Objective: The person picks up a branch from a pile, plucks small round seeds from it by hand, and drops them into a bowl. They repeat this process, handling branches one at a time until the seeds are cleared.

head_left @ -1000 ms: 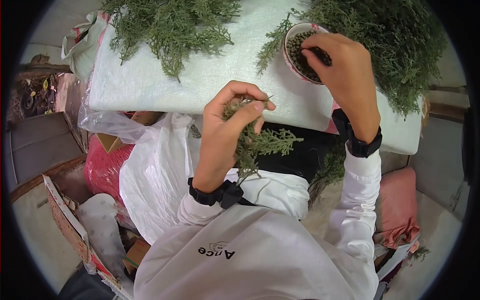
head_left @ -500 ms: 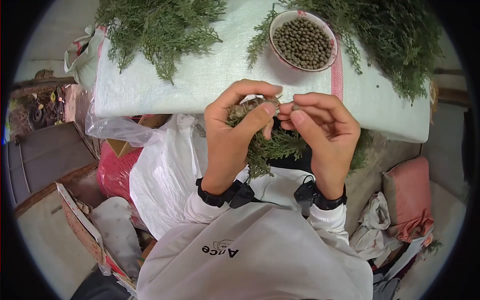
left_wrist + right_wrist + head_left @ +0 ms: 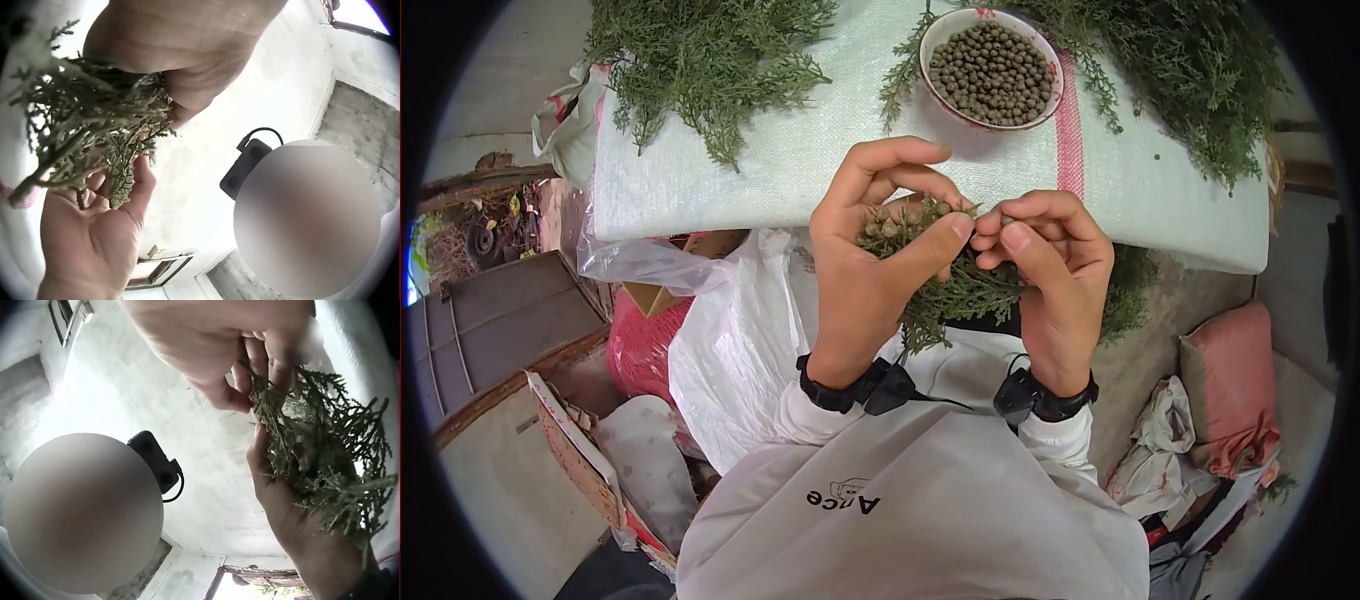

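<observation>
My left hand [image 3: 850, 280] grips a leafy evergreen sprig [image 3: 960, 302], its thumb laid across the stem end. Small round greenish cones [image 3: 888, 228] show among the twigs inside that hand. My right hand [image 3: 1062, 285] is close beside it, thumb and index finger pinching one small round pellet-like cone [image 3: 1007, 221]. In the left wrist view the sprig [image 3: 94, 119] hangs over the open palm side of the right hand. Beyond both hands a white bowl [image 3: 968, 117] with red marks on its rim holds many round greenish-brown cones [image 3: 990, 70].
Evergreen branches [image 3: 700, 70] lie at the far left of the white woven sack surface [image 3: 780, 195], and a thicker heap [image 3: 1200, 90] at the right. Below are a white plastic bag [image 3: 725, 350], a red bundle [image 3: 645, 335] and a reddish cushion [image 3: 1230, 370].
The right hand has come back from the bowl to the left hand, now pinching a cone. The left hand has kept its grip on the sprig, its fingers spreading slightly.
</observation>
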A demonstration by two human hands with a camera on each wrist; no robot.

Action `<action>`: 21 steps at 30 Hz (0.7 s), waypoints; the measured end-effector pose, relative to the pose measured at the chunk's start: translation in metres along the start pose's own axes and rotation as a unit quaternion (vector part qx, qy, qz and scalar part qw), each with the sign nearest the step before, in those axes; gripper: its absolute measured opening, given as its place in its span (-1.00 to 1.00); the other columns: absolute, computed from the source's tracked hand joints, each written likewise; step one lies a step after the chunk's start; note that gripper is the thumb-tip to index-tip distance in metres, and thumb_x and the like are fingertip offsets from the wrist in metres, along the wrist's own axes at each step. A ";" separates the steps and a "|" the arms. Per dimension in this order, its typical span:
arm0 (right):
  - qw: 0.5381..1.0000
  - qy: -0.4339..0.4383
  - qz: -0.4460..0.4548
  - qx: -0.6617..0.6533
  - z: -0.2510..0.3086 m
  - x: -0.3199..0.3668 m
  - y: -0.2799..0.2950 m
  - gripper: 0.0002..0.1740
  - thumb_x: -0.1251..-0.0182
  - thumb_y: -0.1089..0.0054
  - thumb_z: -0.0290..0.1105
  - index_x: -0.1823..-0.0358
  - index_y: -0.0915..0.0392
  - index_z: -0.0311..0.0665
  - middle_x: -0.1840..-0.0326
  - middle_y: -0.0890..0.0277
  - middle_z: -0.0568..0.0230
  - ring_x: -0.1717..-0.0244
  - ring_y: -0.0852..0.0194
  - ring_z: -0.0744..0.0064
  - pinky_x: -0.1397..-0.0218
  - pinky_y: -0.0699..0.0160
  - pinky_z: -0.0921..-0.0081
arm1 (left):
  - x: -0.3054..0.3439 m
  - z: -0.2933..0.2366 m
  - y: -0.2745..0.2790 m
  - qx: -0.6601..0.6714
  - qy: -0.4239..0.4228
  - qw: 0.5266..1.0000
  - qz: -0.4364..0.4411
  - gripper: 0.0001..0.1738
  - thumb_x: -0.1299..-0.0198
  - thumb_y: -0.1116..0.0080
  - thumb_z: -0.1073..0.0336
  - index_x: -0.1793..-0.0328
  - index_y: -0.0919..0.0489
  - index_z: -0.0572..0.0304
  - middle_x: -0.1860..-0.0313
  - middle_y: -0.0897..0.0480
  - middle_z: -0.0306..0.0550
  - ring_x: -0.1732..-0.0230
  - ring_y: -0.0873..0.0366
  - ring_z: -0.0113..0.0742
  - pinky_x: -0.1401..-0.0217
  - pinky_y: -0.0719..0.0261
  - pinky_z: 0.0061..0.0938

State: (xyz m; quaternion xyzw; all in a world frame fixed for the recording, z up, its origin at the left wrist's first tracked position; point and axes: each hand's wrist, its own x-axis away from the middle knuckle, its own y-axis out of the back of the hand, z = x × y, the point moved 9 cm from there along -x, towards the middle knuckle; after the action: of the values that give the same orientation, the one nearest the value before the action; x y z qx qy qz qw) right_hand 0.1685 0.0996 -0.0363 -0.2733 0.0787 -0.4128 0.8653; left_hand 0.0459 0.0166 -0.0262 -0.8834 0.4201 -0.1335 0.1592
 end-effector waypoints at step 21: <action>0.999 0.035 -0.028 -0.019 0.000 0.005 0.017 -0.76 -0.15 -0.35 -0.71 0.13 -0.59 -0.50 0.17 -0.63 0.08 0.18 -0.65 0.44 0.03 -0.67 0.58 | 0.001 -0.008 -0.018 -0.050 -0.123 0.991 0.028 -0.69 -0.03 -0.33 0.66 0.18 -0.44 0.29 0.36 -0.59 -0.23 0.36 -0.53 -0.62 0.33 -0.52 -0.71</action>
State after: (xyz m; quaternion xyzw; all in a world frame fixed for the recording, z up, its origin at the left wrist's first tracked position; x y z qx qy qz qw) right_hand 0.1835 0.1044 -0.0451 -0.2773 0.1090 -0.4444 0.8448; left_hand 0.0559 0.0249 -0.0114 -0.8878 0.4282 0.0017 0.1689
